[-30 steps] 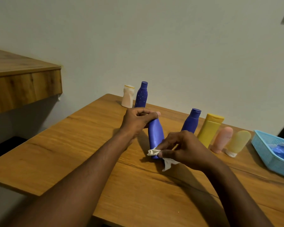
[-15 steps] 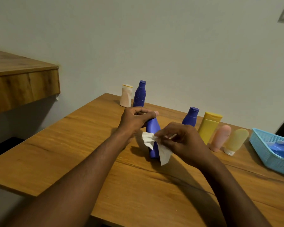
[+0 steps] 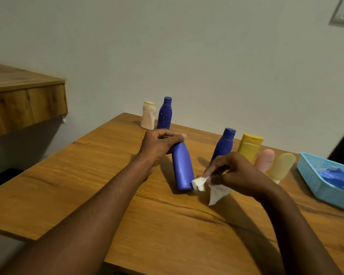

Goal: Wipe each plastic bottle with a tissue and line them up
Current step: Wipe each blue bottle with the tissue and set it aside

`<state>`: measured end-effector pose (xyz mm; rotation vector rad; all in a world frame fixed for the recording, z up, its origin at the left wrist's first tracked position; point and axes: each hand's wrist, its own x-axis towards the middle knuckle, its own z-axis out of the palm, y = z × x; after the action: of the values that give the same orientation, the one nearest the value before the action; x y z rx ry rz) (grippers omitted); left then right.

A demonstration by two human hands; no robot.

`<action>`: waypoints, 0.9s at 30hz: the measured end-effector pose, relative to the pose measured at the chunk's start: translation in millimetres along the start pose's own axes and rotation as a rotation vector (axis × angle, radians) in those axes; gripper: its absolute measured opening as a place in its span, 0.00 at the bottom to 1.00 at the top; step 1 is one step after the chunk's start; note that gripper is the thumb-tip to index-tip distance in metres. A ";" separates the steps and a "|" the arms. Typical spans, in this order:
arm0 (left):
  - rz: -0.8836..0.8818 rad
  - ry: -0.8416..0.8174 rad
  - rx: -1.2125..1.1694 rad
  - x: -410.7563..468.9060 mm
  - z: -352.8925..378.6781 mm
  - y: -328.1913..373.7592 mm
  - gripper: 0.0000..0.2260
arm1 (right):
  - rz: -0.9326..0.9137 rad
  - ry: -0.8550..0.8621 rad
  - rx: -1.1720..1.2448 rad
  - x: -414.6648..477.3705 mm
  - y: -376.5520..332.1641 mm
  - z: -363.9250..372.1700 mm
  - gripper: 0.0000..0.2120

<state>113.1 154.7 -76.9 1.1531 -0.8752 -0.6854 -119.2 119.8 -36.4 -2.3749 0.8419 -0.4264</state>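
My left hand (image 3: 160, 144) grips the neck of a blue plastic bottle (image 3: 182, 168), which tilts with its base on the wooden table (image 3: 87, 185); its cap is hidden in my fingers. My right hand (image 3: 235, 172) pinches a crumpled white tissue (image 3: 209, 186) whose end touches the bottle's lower right side. At the back left stand a cream bottle (image 3: 148, 115) and a speckled dark blue bottle (image 3: 164, 114). Behind my right hand stand another blue bottle (image 3: 224, 143), a yellow bottle (image 3: 249, 145), a pink tube (image 3: 265, 159) and a pale yellow tube (image 3: 280, 168).
A light blue mesh basket (image 3: 314, 175) holding blue material sits at the table's right edge. A wooden shelf (image 3: 26, 104) juts out at the left, higher than the table. A plain wall runs close behind the bottles.
My right hand has moved the tissue from the bottle's middle down to its lower right side and drawn slightly to the right. The left hand keeps its grip on the neck.
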 end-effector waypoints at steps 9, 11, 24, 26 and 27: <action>-0.007 0.014 0.014 0.4 0.2 -1.3 0.09 | -0.145 0.124 -0.053 13.7 -9.6 32.1 0.11; -0.012 0.021 0.013 0.3 -0.6 -1.4 0.10 | -0.111 0.032 -0.029 12.9 -6.3 27.2 0.10; -0.021 -0.024 -0.067 0.8 -2.9 1.1 0.10 | -0.167 0.283 0.120 11.4 -5.7 27.7 0.08; -0.027 -0.042 -0.073 1.4 -2.6 0.7 0.10 | -0.173 0.277 0.072 14.5 -8.6 35.5 0.10; -0.027 -0.047 -0.070 1.8 -2.3 0.5 0.10 | -0.172 0.247 0.045 15.5 -9.0 37.7 0.10</action>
<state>116.0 154.4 -76.4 1.0913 -0.8695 -0.7621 -85.8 131.0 -58.8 -2.3928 0.7268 -0.8132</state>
